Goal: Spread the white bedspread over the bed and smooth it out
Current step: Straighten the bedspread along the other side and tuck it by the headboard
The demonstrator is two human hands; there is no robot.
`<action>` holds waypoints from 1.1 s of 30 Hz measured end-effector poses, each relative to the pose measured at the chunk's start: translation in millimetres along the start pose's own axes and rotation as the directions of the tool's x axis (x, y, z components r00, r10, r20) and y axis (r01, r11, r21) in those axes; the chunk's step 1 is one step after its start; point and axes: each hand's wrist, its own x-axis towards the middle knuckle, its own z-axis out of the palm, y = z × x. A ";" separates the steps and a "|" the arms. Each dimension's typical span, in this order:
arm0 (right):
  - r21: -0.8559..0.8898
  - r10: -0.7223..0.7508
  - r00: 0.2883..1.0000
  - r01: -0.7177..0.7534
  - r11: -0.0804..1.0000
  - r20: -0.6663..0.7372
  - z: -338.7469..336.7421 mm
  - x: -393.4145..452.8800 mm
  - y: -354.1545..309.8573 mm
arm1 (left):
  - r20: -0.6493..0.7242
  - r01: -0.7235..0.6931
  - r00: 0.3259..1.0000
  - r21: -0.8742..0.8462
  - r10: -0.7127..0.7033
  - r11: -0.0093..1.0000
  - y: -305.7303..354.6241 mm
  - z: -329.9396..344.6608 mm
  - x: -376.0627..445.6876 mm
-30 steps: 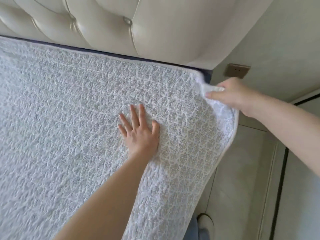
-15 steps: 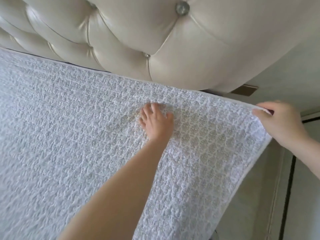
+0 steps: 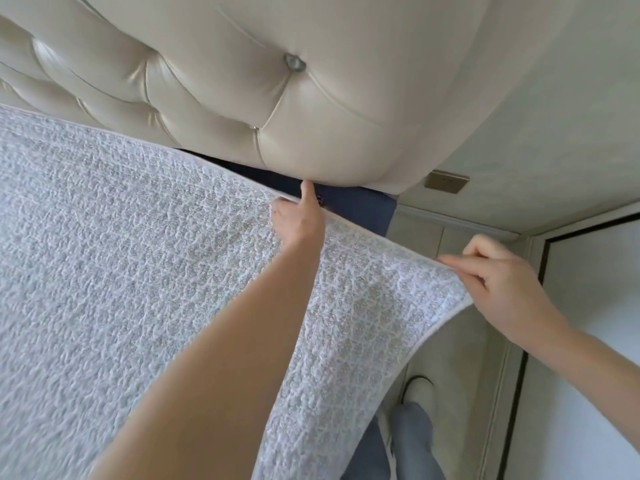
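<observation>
Right hand (image 3: pixel 502 289) pinching bedspread (image 3: pixel 138 271) corner; left hand (image 3: pixel 298 223) apparently gripping top edge, finger extended. Risk: uneven pull, blue mattress (image 3: pixel 346 202) uncovered.

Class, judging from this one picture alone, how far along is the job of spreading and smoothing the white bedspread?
Done: the bedspread already covers most of the bed in view. In hand: the left hand holds its top edge near the headboard, and the right hand pinches the corner. Left: a dark blue strip under the headboard is uncovered, so the corner needs pulling up and smoothing.
</observation>
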 end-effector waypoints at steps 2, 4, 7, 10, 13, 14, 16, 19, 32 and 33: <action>0.011 -0.041 0.998 0.041 0.999 0.041 -4.6 -5.6 -2.8 | -0.019 0.013 1.000 -0.016 -0.013 1.000 -4.8 -5.5 -4.5; -0.010 -0.030 0.998 0.031 0.999 0.055 -8.4 -10.3 1.7 | -0.045 0.038 0.998 -0.016 -0.039 0.999 -8.5 -12.2 -5.4; -0.242 0.255 0.959 -0.221 0.945 0.121 -6.4 -14.2 13.5 | -0.055 0.080 0.995 -0.006 -0.080 0.997 -13.6 -22.9 -9.3; -0.518 0.688 0.703 -0.526 0.675 0.183 0.5 -14.5 -0.4 | -0.026 0.154 0.987 -0.114 -0.158 0.982 -20.6 -32.3 -17.8; 0.038 0.686 0.457 -0.846 0.532 0.566 17.5 -8.5 -44.3 | 0.009 0.175 0.984 -0.152 -0.175 0.973 -26.4 -38.8 -19.4; 0.201 0.575 0.364 -0.923 0.328 0.733 23.0 -1.7 -59.8 | 0.012 0.173 0.985 -0.159 -0.174 0.972 -26.9 -40.1 -19.3; 0.333 0.331 0.290 -0.940 -0.080 0.898 37.8 12.0 -77.7 | 0.024 0.176 0.984 -0.171 -0.175 0.969 -27.3 -41.7 -19.8; 0.406 0.213 0.358 -0.652 -0.640 0.909 60.2 35.2 -92.9 | 0.061 0.195 0.981 -0.252 -0.186 0.948 -25.6 -43.4 -23.6; 0.488 0.404 0.485 -0.055 -0.871 0.776 98.1 70.0 -128.3 | 0.340 0.369 0.913 -0.446 -0.227 0.816 -0.2 -53.8 -18.4; 0.550 0.498 0.449 0.017 -0.835 0.742 94.7 74.7 -123.3 | 0.354 0.374 0.908 -0.441 -0.225 0.816 0.2 -56.3 -16.7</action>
